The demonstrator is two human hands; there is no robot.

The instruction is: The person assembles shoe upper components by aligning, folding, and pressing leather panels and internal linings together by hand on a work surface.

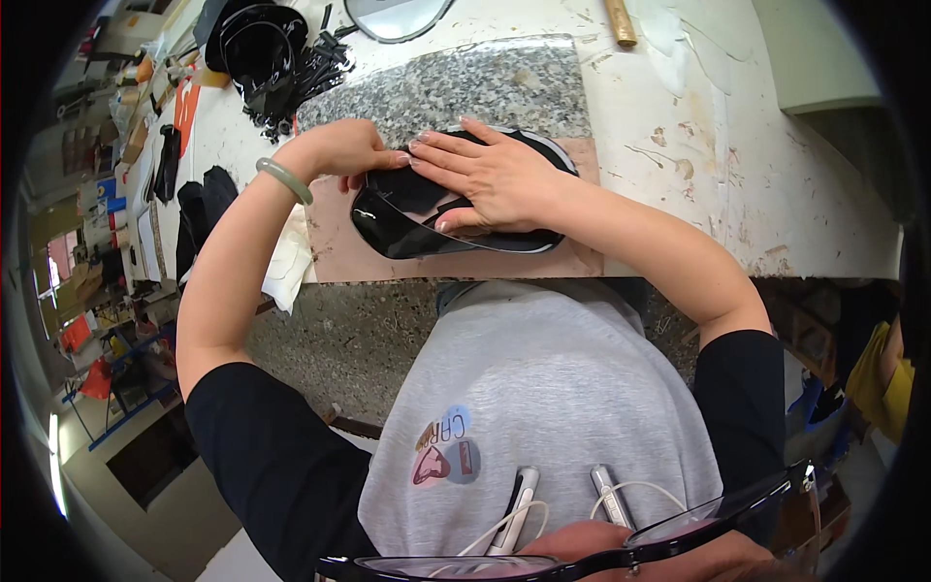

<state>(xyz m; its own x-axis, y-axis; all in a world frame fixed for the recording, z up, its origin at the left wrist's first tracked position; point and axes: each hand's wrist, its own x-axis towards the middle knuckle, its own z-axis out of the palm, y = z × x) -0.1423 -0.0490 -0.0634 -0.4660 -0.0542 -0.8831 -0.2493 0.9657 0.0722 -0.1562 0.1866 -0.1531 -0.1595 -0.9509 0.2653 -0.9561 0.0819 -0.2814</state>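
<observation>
A glossy black shoe upper (393, 233) with a pale edge line lies flat on a pinkish board (335, 260) before me. My left hand (347, 150) is at its far left edge, the thumb pressed on top and the fingers curled at the border, pinching it. My right hand (499, 182) lies flat across the upper, fingers stretched to the left and the thumb apart. Its fingertips come close to my left thumb. The palm hides part of the upper's middle and right side.
Behind the board sits a speckled granite slab (465, 82). At the far left are glossy black pieces (257, 48) and a pile of black strips (315, 82). Black fabric (204, 209) and white crumpled material (289, 257) lie left. A wooden handle (621, 24) rests at the back.
</observation>
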